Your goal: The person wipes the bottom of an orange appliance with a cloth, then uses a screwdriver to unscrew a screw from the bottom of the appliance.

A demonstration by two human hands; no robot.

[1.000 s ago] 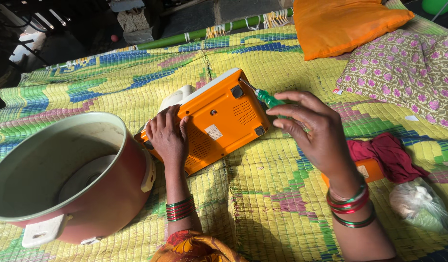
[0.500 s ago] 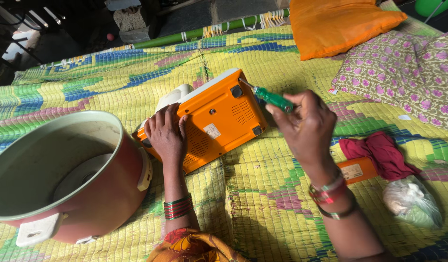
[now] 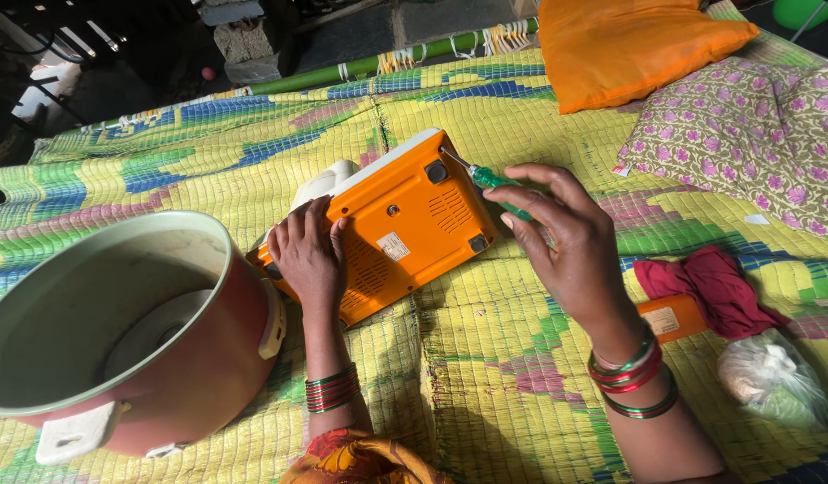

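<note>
The orange appliance (image 3: 405, 229) lies upside down and tilted on the yellow woven mat (image 3: 485, 358), with the left hand (image 3: 308, 255) pressed flat and open on its lower left end, just as it was half a second ago. The right hand (image 3: 571, 237) is closed around the green-handled screwdriver (image 3: 494, 185), which has shifted since the earlier frame: its metal tip now sits at the appliance's upper right corner by a black foot, with the hand a little lower and further right. The red-sided cooker pot (image 3: 118, 332) stays beside the left wrist, and the maroon cloth (image 3: 719, 287) lies near the right forearm
</note>
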